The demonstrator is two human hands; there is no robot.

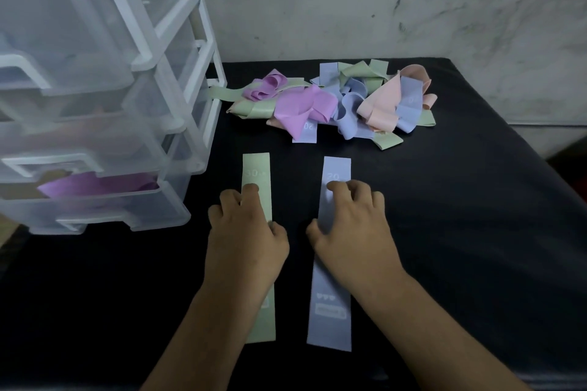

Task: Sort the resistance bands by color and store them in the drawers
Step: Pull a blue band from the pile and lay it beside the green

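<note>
**Two bands flat under my hands, the rest still heaped**

My left hand (246, 232) lies on a long pale green resistance band (256, 168) stretched flat on the black desk (460, 216). The grip there is released: my fingers are loosely bent with the tips pressing down, and nothing is wrapped round the band. My hand and wrist hide the band's middle, and its printed number is faint.

My right hand (352, 232) rests the same way on a long pale blue resistance band (330, 311) lying just beside the green one, parallel and apart from it. That grip is slack too. A "20" shows past my fingertips, but the label near the band's close end is too blurred to read.

Farther back is a tangled pile of purple, green, blue and peach bands (333, 101), so knotted that I cannot count them.

At my left stands a clear plastic drawer unit (143, 41), cut off by the frame edge. One lower drawer holds a purple band (95, 186). The drawers above it are too cloudy to make out.
</note>
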